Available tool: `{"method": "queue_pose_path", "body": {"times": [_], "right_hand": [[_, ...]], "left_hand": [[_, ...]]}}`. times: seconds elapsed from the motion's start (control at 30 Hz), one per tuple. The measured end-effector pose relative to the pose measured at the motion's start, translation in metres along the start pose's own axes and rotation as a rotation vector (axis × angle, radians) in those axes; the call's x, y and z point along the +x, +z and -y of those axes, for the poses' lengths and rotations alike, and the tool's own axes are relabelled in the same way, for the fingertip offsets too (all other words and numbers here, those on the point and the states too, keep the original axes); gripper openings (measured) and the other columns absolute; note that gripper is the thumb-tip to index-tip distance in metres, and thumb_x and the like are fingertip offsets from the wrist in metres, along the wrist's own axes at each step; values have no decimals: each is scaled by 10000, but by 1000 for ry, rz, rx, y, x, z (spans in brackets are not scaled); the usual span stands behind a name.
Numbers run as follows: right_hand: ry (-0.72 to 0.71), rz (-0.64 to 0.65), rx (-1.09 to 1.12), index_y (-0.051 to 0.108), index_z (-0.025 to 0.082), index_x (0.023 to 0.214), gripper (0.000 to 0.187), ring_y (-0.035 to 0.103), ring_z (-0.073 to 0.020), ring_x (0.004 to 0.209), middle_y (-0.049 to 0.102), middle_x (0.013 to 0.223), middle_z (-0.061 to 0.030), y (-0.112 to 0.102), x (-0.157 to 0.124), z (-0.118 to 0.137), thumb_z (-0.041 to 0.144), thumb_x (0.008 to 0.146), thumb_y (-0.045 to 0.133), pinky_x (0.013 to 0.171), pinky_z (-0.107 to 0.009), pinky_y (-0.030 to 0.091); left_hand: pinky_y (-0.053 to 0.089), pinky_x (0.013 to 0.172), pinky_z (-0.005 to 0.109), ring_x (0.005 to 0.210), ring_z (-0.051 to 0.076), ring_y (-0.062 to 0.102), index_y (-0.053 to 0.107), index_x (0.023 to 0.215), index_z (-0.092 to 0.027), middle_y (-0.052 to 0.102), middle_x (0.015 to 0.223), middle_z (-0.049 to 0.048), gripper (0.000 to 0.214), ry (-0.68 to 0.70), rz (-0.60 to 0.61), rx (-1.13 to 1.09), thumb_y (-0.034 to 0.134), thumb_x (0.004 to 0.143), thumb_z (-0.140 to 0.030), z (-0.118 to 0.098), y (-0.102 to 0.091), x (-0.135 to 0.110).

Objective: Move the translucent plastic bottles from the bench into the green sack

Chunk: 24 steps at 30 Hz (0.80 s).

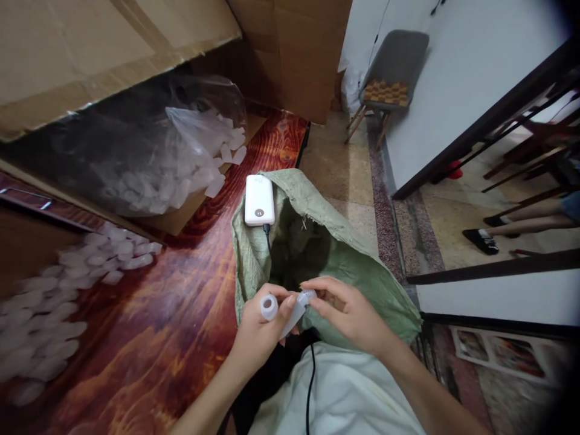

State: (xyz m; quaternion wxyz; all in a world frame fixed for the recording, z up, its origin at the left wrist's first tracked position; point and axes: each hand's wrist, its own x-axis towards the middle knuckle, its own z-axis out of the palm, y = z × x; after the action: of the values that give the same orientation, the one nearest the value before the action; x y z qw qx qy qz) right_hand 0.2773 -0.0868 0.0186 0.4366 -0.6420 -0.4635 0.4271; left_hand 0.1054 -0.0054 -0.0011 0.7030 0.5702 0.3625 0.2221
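My left hand (259, 332) is closed around a small white plastic tube with a round open neck (269, 307) pointing up. A second translucent tube (296, 314) lies between both hands; my right hand (347, 314) pinches its capped end (307, 296) with thumb and fingertips. Both hands hover over the open mouth of a green woven sack (362, 272) that stands against the table edge in front of me.
A white power bank (259, 200) with a black cable rests on the sack's rim. Several white tubes lie heaped on the wooden table (181, 314) at left (54, 302). A clear bag of tubes (190, 163) sits in a cardboard box. Another person's legs (521, 226) show at right.
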Motion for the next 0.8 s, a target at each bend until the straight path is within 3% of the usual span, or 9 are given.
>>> {"method": "queue_pose_path", "body": {"times": [0.2,0.4,0.53,0.67,0.8], "right_hand": [[61,-14,-5,659,226,1112,252,625,-183,928,679,1024,-37,3,-5,-5,342,899,594,822,-293,491],[16,12,-28,655,215,1111,263,612,-182,913,664,1010,-50,0,0,-6,367,907,588,792,-288,491],[-75,6,-77,682,212,1071,243,600,-175,920,632,1014,-59,-3,4,-2,373,916,586,753,-264,489],[-105,-24,-192,666,214,1071,281,610,-161,885,623,978,-48,-2,6,-8,428,948,534,718,-238,498],[-84,-78,-396,568,176,1151,439,615,-143,795,626,944,-59,8,7,-32,353,1050,179,704,-248,505]], "left_hand": [[378,362,139,393,84,520,522,934,-162,628,563,-17,326,-40,51,-68,610,868,-469,-2,3,3],[426,356,159,519,122,632,489,1022,-177,668,905,40,383,-56,96,-179,667,827,-455,-2,2,5],[434,372,164,555,125,644,488,1083,-178,659,999,66,401,-57,165,-179,672,832,-432,-2,1,4],[406,385,148,480,98,585,516,1051,-156,669,729,21,375,-65,162,-159,654,849,-440,-4,0,4],[370,377,143,384,78,492,506,1005,-156,618,521,-19,379,-81,74,-190,657,838,-460,-6,-1,6]]}}
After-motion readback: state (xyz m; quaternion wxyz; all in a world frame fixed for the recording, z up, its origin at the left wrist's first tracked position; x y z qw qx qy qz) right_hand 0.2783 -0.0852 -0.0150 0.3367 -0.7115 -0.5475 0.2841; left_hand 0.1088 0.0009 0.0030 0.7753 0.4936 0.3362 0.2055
